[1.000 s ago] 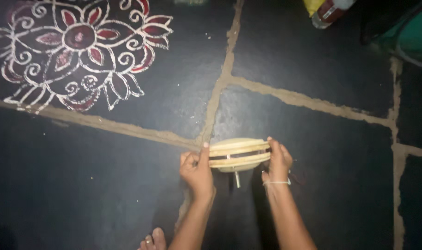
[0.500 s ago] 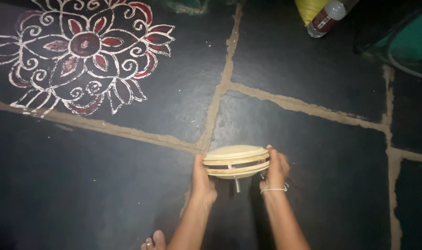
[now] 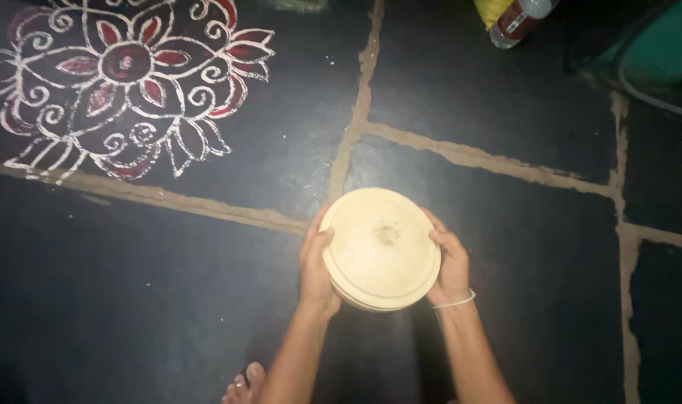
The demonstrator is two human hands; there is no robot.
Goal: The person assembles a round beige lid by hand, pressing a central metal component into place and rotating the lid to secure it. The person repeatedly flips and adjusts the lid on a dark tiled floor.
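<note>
Both hands on the disc (image 3: 381, 248), held in front of me above the floor (image 3: 116, 299), flat face up toward the camera. Left hand (image 3: 316, 265) clamps the left edge, thumb over the rim; right hand (image 3: 449, 262) clamps the right edge, fingers curled round the side, thin band on that wrist. Both closed on it, opposite sides, so the grip is balanced. Disc is round, pale, looks like wood, with a groove ring near the rim and a small dark mark mid-face. A second edge shows under the lower rim, so it may be two stacked pieces; can't tell if they're joined. My read: stiff, no flex, moderate weight, smooth face that could slip under dry fingers, so the rim is the place to hold it, not the face. If the layers are loose, squeezing from the sides alone could let one slide; fingers under the bottom edge would be safer. Dropping it on stone would likely chip it. Floor is dark stone slabs with pale joints, chalk flower pattern (image 3: 124, 82) at upper left, bottle (image 3: 517, 16) at top, well apart. My toes (image 3: 244, 381) show below.
</note>
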